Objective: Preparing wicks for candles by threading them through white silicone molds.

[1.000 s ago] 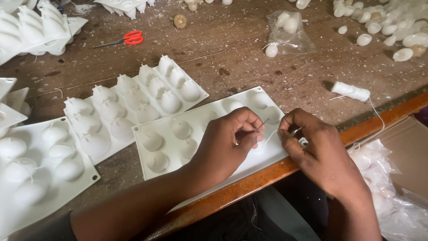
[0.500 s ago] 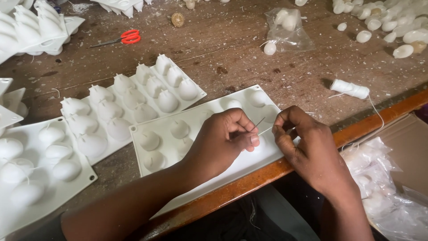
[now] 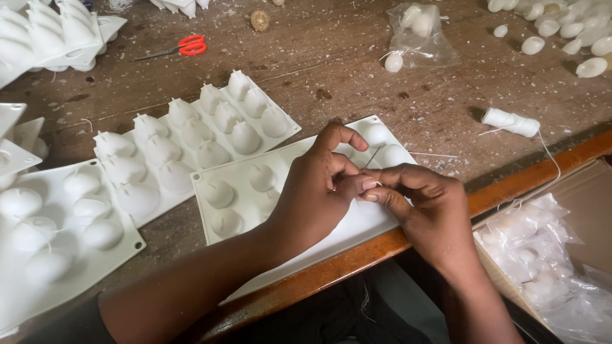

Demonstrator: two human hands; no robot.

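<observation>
A thin needle (image 3: pixel 373 157) is pinched between the fingertips of the left hand (image 3: pixel 317 194) and the right hand (image 3: pixel 426 205), which are pressed together tip to tip above a white moulding tray (image 3: pixel 357 223) lying at the near edge of the wooden table (image 3: pixel 357 83). The fingers of both hands are curled inward around that pinch; whether thread is held with the needle cannot be told. The tray under the hands is seen with domed cups, several of which are hidden by the hands. A second white tray (image 3: pixel 191 137), with pointed, cone-tipped cups in rows, is laid just beside it to the left and slightly behind, and a third tray (image 3: pixel 60 223) with rounded cups is set at the left edge, with fine strands seen at some cups. More white trays (image 3: pixel 51 35) are stacked at the far left corner. A clear plastic bag (image 3: pixel 421 35) holding a few white egg-shaped pieces is placed at the far side, with one white piece (image 3: pixel 393 62) lying just outside it. Loose white pieces (image 3: pixel 561 32) are scattered at the far right. A spool of white thread (image 3: pixel 510 121) lies near the table's orange edge, and red-handled scissors (image 3: pixel 185 46) lie well apart at the far left. A cardboard box (image 3: pixel 574 191) holding clear bags (image 3: pixel 542 255) is seen at the lower right.
</observation>
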